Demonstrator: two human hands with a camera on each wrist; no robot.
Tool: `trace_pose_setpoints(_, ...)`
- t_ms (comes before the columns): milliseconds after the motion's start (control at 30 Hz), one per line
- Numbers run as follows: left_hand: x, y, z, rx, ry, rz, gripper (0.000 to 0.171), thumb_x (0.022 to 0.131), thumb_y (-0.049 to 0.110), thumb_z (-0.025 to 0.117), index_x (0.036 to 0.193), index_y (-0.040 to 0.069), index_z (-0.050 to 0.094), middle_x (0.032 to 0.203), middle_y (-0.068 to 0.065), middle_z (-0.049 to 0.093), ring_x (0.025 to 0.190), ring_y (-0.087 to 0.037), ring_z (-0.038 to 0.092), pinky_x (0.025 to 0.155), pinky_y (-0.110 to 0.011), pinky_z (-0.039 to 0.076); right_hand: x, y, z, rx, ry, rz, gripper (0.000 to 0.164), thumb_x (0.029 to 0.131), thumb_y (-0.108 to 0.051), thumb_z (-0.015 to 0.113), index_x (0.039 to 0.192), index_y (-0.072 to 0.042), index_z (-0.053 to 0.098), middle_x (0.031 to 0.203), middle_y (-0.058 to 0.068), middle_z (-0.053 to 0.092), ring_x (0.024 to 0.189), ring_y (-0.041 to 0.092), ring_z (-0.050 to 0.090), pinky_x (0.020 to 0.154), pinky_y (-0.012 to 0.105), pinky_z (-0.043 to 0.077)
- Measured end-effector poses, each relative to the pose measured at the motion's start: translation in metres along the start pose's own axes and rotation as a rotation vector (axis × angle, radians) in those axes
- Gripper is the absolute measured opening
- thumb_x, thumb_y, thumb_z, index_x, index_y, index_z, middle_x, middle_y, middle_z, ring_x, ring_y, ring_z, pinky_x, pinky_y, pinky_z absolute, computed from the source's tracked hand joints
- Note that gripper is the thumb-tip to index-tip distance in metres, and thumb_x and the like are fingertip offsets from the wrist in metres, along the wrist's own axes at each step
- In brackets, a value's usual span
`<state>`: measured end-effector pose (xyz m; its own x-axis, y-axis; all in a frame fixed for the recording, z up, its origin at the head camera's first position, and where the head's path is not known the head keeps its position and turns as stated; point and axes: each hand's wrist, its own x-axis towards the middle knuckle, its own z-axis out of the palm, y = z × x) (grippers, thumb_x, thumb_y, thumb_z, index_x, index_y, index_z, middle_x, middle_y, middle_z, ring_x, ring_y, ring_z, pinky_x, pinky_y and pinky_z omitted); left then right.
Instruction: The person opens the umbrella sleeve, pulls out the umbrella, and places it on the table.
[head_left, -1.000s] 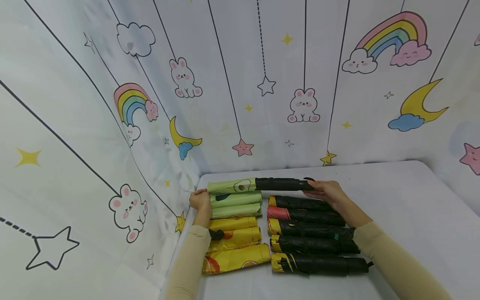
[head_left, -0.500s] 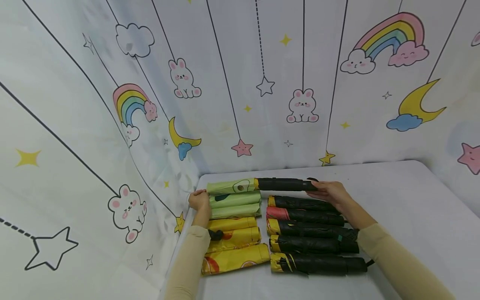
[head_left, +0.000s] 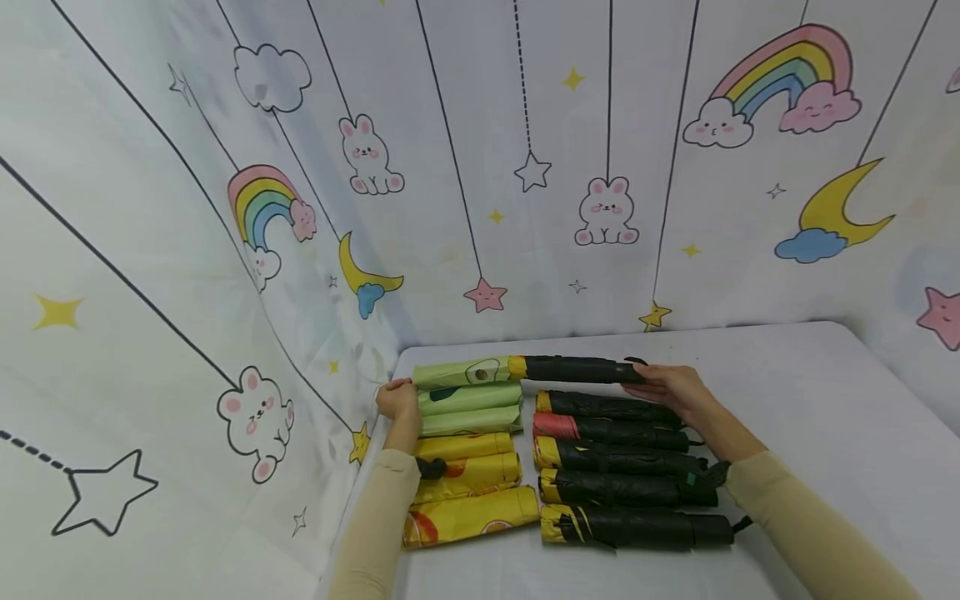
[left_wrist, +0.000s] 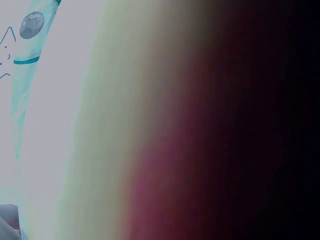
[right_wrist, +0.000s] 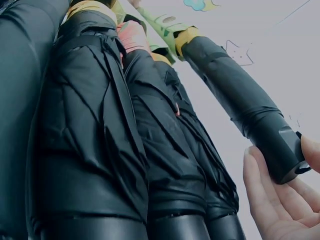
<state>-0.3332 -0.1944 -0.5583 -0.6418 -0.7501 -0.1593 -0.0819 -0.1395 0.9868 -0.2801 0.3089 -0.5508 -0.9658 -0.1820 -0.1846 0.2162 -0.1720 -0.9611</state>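
Observation:
A black folded umbrella [head_left: 573, 369] with a yellow end lies level at the far side of the table, partly inside a light green avocado-print sleeve [head_left: 453, 374]. My left hand [head_left: 398, 402] grips the sleeve's left end with curled fingers. At the umbrella's handle end my right hand [head_left: 671, 390] pinches it between thumb and fingers. In the right wrist view, the thumb and fingers of this hand [right_wrist: 280, 210] meet the handle, and a yellow band shows at the mouth of the sleeve. The left wrist view is mostly blurred, with part of an avocado-print sleeve [left_wrist: 25, 85] at its left edge.
Two more green sleeves [head_left: 471, 421] and several yellow fruit-print sleeves [head_left: 472, 517] lie in a column below. Several folded black umbrellas [head_left: 637, 527], one with a red end, form a column to their right. A printed white curtain [head_left: 525, 250] stands behind the white table [head_left: 787, 375].
My right hand has moved right with the umbrella, sliding it partway out of the sleeve, so its yellow end now shows. My left hand has stayed on the sleeve's end.

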Motion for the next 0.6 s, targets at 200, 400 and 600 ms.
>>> trace_pose_setpoints(200, 0.000, 0.001, -0.001, 0.008, -0.015, -0.009, 0.020, 0.094, -0.010, 0.058, 0.088, 0.009, 0.059, 0.092, -0.008, 0.069, 0.080, -0.022, 0.062, 0.085, -0.043, 0.056, -0.004, -0.002, -0.003, -0.019, 0.018, 0.005, 0.065, 0.104, -0.021, 0.067, 0.150, 0.015, 0.039, 0.111, 0.004, 0.077, 0.113, 0.028, 0.072, 0.105, 0.049, 0.051)
trace_pose_setpoints(400, -0.001, -0.001, -0.002, 0.022, -0.012, -0.005, 0.018, 0.096, -0.008, 0.058, 0.090, 0.008, 0.060, 0.094, -0.009, 0.069, 0.080, -0.023, 0.062, 0.086, -0.044, 0.056, -0.007, -0.001, -0.007, 0.007, 0.028, 0.011, 0.058, 0.103, -0.021, 0.069, 0.145, 0.012, 0.048, 0.110, 0.005, 0.078, 0.110, 0.028, 0.073, 0.104, 0.048, 0.052)
trace_pose_setpoints(600, 0.001, -0.003, -0.002, 0.019, -0.009, -0.012, 0.014, 0.096, -0.008, 0.060, 0.093, 0.006, 0.063, 0.093, -0.009, 0.068, 0.081, -0.023, 0.063, 0.088, -0.045, 0.057, -0.009, 0.000, -0.014, -0.001, 0.033, 0.008, 0.054, 0.103, -0.023, 0.070, 0.142, 0.009, 0.052, 0.109, 0.005, 0.078, 0.109, 0.026, 0.074, 0.102, 0.046, 0.053)
